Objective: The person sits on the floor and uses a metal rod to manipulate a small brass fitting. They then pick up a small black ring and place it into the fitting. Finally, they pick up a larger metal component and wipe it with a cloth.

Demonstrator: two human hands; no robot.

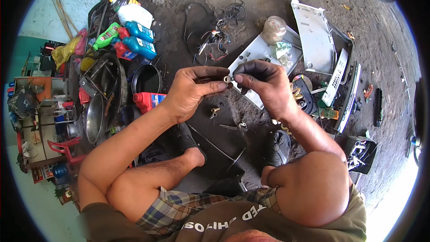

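My left hand [194, 90] pinches a small round metal fitting [227, 79] between thumb and fingers at the middle of the view. My right hand [267, 89] is closed right beside it, its thumb and index fingertip at the fitting; whatever tiny piece it grips is too small to name. Both sets of fingertips are darkened. On the ground below lie small brass-coloured parts [215, 110], a knife-like tool [228, 126] and a long T-handled rod [233, 160], between my two shoes.
Behind my hands are a white metal tray [253, 45] with a cloudy jar [274, 29] and tangled wires [210, 45]. Left stand plastic bottles [139, 47], a red container [145, 101] and basins [95, 116]. Right are dismantled panels [313, 36] and a bin of metal pieces [362, 152].
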